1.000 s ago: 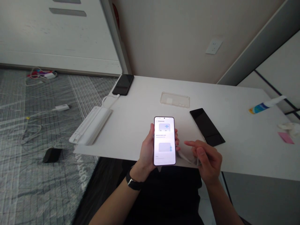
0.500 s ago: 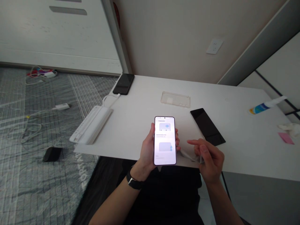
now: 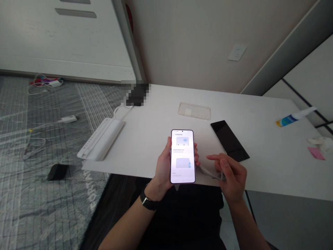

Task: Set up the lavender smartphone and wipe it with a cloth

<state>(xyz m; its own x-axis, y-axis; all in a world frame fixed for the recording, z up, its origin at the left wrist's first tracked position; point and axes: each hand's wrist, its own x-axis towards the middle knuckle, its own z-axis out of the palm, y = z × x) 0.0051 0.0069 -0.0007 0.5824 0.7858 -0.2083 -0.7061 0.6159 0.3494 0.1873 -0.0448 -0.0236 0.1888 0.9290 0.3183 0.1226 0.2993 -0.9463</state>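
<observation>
My left hand (image 3: 163, 165) is wrapped round a smartphone (image 3: 182, 156) with a lit white screen, held upright above the table's front edge. Its fingertips show along the phone's right side. To the right, my right hand (image 3: 232, 175) points its index finger towards the phone without touching it. The other fingers of that hand are curled on a thin grey cloth (image 3: 212, 174), which stretches towards the phone's lower right side. Just beyond my right hand lies a second phone (image 3: 230, 139) with a dark screen. A clear phone case (image 3: 194, 110) rests farther back.
On the white table (image 3: 145, 139), a white power strip box (image 3: 101, 139) stands at the left. A pixelated dark object (image 3: 136, 94) is at the back left corner. A spray bottle (image 3: 287, 120), a pink note (image 3: 316, 153) and crumpled tissue (image 3: 322, 143) lie at the right.
My right hand has shifted very slightly left, nearer the phone. The phone and my left hand stay almost still, with the same screen page showing.
</observation>
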